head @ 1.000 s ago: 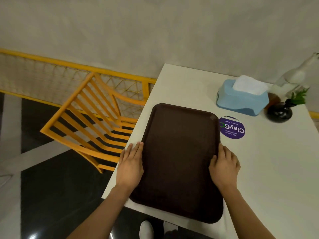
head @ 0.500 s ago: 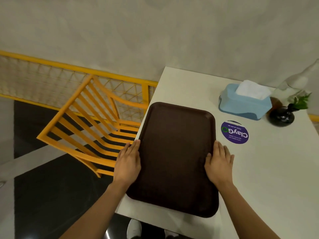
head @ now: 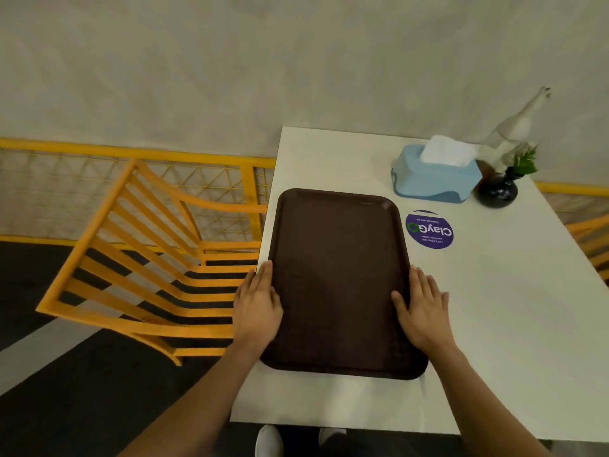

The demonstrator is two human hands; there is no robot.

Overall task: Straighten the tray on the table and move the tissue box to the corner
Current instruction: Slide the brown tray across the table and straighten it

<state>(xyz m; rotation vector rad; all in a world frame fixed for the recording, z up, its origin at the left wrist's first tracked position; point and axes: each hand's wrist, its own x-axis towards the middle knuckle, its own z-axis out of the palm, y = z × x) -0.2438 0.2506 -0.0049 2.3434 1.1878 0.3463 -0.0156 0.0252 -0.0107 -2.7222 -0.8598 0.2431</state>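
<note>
A dark brown tray lies lengthwise along the left edge of the white table, its sides nearly parallel to that edge. My left hand grips the tray's left rim and my right hand grips its right rim, thumbs resting on the tray. A light blue tissue box with white tissue sticking out stands at the far side of the table, beyond the tray and to its right.
A purple round sticker lies between tray and tissue box. A black vase with a green sprig and a glass bottle stand right of the box by the wall. An orange slatted chair sits left of the table.
Both hands have turned the tray, so its sides now run more parallel to the table's left edge, and slid it away from the front edge. The tissue box has not moved.
</note>
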